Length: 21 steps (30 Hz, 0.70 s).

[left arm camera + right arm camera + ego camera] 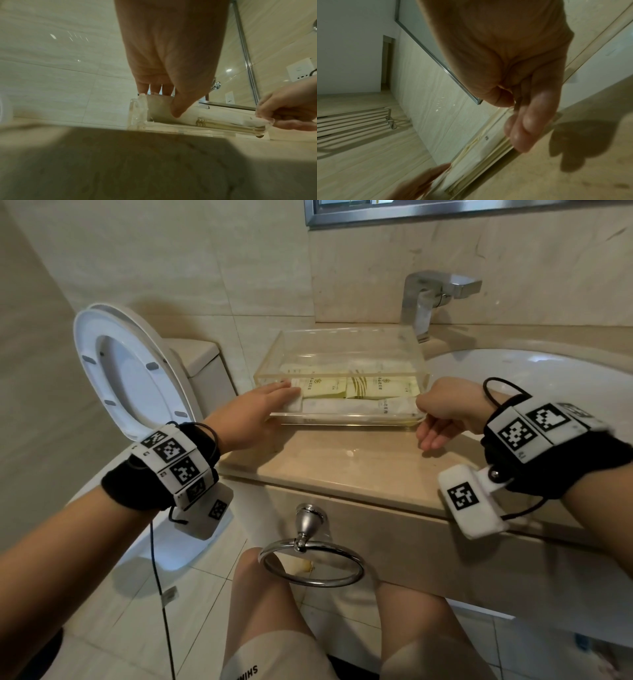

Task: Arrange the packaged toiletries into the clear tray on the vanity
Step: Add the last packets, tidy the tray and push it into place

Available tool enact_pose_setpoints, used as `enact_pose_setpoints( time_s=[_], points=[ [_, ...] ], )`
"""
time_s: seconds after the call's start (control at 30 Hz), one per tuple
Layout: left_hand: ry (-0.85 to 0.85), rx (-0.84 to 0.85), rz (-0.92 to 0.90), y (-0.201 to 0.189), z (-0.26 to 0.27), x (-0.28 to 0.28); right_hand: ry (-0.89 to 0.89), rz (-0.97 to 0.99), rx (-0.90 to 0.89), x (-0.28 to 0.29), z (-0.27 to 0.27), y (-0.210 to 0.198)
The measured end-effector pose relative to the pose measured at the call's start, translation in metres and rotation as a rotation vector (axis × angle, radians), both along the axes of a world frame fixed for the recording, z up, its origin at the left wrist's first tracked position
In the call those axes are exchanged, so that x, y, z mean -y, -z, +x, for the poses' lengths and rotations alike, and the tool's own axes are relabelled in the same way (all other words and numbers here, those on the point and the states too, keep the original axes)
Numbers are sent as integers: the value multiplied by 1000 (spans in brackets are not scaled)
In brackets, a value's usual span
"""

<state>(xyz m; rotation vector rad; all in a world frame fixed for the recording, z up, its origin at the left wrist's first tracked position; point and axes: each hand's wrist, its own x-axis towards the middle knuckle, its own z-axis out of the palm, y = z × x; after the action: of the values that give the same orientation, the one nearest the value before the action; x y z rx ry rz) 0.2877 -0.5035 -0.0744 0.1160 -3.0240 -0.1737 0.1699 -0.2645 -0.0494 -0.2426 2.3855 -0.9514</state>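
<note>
The clear tray (342,416) stands on the vanity counter (342,463), left of the sink. Several packaged toiletries lie flat inside it, among them a yellow-green packet (323,386) and a long white packet (356,405). My left hand (286,397) is at the tray's front left corner. Its fingers reach over the rim and touch a white packet (158,106), and its thumb presses the outside of the front wall (138,115). My right hand (442,412) pinches the tray's front right corner, thumb over the rim, other fingers curled outside. In the right wrist view its fingers (530,121) lie on the clear wall.
The white sink basin (513,371) and a chrome faucet (424,299) are to the right of the tray. A toilet with its lid raised (126,371) stands to the left. A chrome towel ring (308,563) hangs on the vanity front, above my knees.
</note>
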Motion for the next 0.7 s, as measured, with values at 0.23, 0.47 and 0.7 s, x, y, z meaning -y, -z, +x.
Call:
enact_pose_setpoints(
  time_s=[0.23, 0.47, 0.7],
  points=[
    [-58, -133, -70, -3, -10, 7, 18, -29, 6, 5, -5, 0],
    [-152, -210, -85, -10, -18, 9, 44, -39, 19, 9, -13, -1],
    [-349, -191, 283, -8, -29, 15, 72, -52, -2, 8, -20, 0]
  ],
)
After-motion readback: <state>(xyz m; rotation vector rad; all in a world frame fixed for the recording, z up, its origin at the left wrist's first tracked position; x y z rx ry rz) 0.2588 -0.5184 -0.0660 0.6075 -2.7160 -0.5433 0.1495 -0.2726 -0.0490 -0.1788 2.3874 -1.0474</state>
